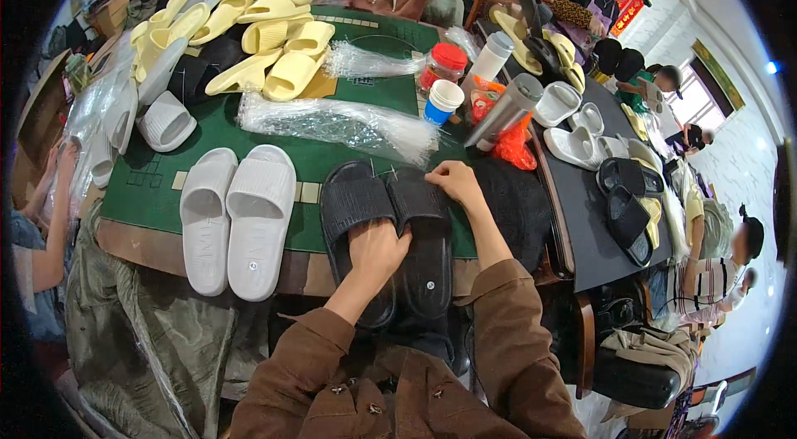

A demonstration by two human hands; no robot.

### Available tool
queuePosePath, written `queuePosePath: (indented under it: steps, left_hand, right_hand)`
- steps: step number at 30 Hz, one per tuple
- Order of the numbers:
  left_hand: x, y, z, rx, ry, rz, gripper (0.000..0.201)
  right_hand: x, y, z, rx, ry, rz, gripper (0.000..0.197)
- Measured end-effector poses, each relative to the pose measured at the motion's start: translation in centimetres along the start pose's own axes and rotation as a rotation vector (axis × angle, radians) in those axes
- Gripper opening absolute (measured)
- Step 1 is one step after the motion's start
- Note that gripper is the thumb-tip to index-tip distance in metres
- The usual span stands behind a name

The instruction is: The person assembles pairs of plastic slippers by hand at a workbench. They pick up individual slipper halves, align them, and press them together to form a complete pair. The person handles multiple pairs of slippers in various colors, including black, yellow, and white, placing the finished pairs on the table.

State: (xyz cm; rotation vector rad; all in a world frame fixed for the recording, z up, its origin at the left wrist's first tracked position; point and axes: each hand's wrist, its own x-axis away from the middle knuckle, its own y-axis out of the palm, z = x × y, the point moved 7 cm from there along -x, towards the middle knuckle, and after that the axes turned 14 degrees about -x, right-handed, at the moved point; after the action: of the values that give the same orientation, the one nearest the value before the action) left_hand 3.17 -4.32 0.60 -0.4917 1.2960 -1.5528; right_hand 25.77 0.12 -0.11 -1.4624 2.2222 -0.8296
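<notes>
A pair of black slide sandals (423, 252) sits at the table's near edge, in front of me. My left hand (378, 248) reaches under the strap of the left sandal, its fingers hidden inside and its thumb against the right sandal's strap. Thin, pale plastic strands stick up between the two straps. My right hand (455, 183) is pinched closed at the right sandal's upper right edge; what its fingertips hold is too small to make out. Left of these stands a pair of light grey slides (261, 231), side by side.
Bundles of clear plastic ties (349, 125) lie across the green table mat (149, 198). Yellow slides (295, 73) are heaped behind. A paper cup (443, 102), a red-lidded jar (445, 63) and a steel tumbler (508, 111) stand at right. Other people work around the tables.
</notes>
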Motion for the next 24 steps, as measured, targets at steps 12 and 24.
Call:
queuePosePath:
  steps: [12,24]
  left_hand:
    - [0.0,0.4,0.0,0.034,0.003,-0.113,0.04]
    - [0.1,1.0,-0.6,0.057,0.006,-0.132,0.05]
  right_hand:
    - [1.1,1.7,-5.4,-0.699,-0.128,0.026,0.016]
    - [2.5,7.4,-12.2,-0.277,-0.408,-0.142,0.021]
